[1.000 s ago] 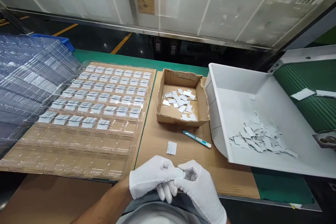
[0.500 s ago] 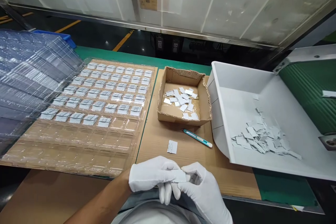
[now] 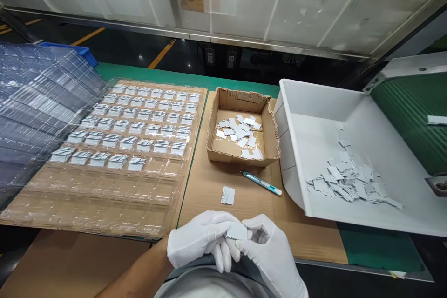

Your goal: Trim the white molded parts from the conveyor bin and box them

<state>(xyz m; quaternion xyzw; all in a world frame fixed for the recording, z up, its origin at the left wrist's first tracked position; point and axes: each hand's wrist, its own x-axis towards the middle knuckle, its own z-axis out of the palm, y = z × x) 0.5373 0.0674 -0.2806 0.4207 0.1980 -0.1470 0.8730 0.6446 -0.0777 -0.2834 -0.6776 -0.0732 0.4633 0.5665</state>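
Both of my hands wear white gloves and meet at the bottom centre. My left hand (image 3: pixel 197 240) and my right hand (image 3: pixel 270 253) pinch one small flat grey piece (image 3: pixel 237 230) between their fingertips, close to my body. Just beyond them another small grey piece (image 3: pixel 227 195) lies on the brown cardboard sheet (image 3: pixel 209 181). A clear plastic tray (image 3: pixel 115 167) to the left has several rows of pockets filled with grey pieces; its near rows hold none.
A small cardboard box (image 3: pixel 240 158) holds loose grey pieces. A teal utility knife (image 3: pixel 261 183) lies before it. A white bin (image 3: pixel 296 167) at right holds a heap of grey pieces, beside a green conveyor (image 3: pixel 408 116). Stacked clear trays (image 3: pixel 31 102) stand at left.
The grey piece between my fingertips has turned so its flat face shows more. My hands stay in nearly the same place. On the conveyor, the nearer loose piece is gone and one remains at right.
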